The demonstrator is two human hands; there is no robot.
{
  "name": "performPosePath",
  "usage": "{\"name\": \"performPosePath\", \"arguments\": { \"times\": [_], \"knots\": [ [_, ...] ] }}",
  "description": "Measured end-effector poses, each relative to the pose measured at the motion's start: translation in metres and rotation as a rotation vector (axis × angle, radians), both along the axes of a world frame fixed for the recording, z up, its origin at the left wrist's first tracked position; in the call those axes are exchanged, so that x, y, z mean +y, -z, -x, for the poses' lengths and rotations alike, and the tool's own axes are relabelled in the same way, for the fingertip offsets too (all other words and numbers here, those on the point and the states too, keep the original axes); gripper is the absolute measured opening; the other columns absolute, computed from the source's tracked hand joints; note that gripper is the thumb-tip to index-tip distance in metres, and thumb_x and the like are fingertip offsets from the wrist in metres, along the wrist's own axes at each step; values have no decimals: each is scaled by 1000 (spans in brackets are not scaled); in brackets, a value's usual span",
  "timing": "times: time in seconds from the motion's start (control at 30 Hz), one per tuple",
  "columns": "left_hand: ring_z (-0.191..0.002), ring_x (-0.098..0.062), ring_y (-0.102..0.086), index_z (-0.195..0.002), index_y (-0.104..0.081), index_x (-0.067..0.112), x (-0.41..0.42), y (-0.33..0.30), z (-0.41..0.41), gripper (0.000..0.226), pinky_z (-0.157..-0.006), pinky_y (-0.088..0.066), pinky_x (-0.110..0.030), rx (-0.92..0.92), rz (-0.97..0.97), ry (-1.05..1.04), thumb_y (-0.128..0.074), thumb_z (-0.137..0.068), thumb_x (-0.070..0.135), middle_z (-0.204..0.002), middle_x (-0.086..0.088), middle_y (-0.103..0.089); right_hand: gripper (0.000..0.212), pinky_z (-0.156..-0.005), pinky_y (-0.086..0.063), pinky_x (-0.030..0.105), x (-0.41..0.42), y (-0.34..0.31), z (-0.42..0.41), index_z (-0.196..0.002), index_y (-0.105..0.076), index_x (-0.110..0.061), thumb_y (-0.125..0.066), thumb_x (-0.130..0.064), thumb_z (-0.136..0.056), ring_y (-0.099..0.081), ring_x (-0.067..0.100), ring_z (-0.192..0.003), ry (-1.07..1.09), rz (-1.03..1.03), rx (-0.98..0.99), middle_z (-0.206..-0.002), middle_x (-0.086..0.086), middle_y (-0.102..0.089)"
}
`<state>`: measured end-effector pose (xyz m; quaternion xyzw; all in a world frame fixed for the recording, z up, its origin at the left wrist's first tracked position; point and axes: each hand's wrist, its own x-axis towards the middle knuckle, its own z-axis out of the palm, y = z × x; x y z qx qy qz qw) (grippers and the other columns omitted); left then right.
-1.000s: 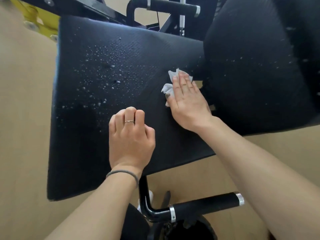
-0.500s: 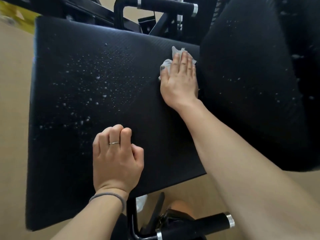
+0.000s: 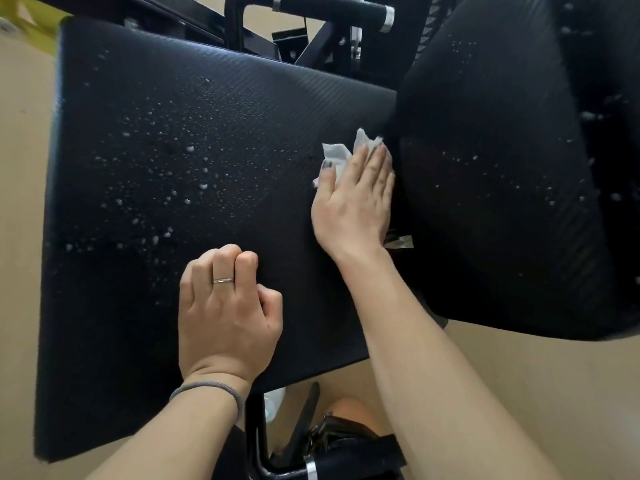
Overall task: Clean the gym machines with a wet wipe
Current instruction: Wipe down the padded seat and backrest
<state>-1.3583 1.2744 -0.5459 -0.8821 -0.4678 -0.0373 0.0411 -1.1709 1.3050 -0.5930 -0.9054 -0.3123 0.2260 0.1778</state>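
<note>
Wiping near the seat pad's (image 3: 166, 109) right edge.
Right hand (image 3: 353, 199) flat, fingers straight, pressing wet wipe (image 3: 337, 154); left hand (image 3: 225, 313) fisted (holding nothing), resting near the front edge.

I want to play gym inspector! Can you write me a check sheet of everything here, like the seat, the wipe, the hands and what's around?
Surface: flat black textured seat pad, many white droplets across its left and middle part.
Job's things: crumpled white wet wipe on the pad's right edge; rounded black back pad beside it, also spotted with droplets.
Clutter: nothing seen.
Hands: right hand flat, straight fingers pressing the wipe; left hand curled, resting on the pad, holding nothing, thin silver ring on one finger.
Cables: nothing seen.
Surroundings: beige floor; black handle bar with silver collar behind the pad; grey hair tie on the left wrist.
</note>
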Motion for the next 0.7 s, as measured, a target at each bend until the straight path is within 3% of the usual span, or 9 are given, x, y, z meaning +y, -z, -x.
{"name": "performPosePath", "arguments": {
  "times": [0.17,0.23,0.33,0.43,0.57,0.7],
  "knots": [
    [-112,-36,-46,-109,-53,6,1,1,0,29,-105,-37,-51,1,2,1,-50,-84,20,-115,-14,-51,73,-123,-19,37,50,3,-61,-160,0,-6,-21,-50,-106,-25,27,-150,249,-88,186,-167,16,-15],
    [-112,-36,-46,-109,-54,5,1,1,0,29,-105,-37,-51,2,-4,1,-50,-84,19,-115,-14,-51,74,-124,-12,38,48,0,-48,-159,-1,-1,-19,-49,-106,-17,29,-153,184,-9,126,-167,19,-9],
    [-112,-37,-47,-109,-55,5,1,1,0,28,-106,-36,-51,5,-10,6,-50,-84,18,-115,-14,-52,74,-126,6,42,21,-1,-9,-159,0,3,-16,-48,-107,8,32,-156,-79,-37,-10,-166,24,7],
    [-112,-37,-47,-109,-53,5,1,1,0,28,-106,-36,-50,13,-11,10,-48,-85,19,-115,-14,-52,69,-126,8,41,20,9,-28,-159,0,0,-17,-43,-108,9,29,-156,-184,-27,-82,-167,20,8],
    [-113,-36,-46,-109,-54,6,1,2,0,28,-108,-36,-50,34,-11,4,-48,-85,19,-116,-14,-51,68,-126,7,42,72,0,-54,-159,2,-2,-11,-43,-108,10,29,-156,-62,29,-1,-168,19,9],
    [-114,-35,-46,-112,-54,6,1,0,0,30,-107,-36,-49,53,-16,11,-45,-87,19,-119,-14,-51,62,-126,10,39,51,-20,15,-161,2,-11,-10,-40,-108,14,21,-155,-497,-175,-19,-169,11,11]
  ]
}}
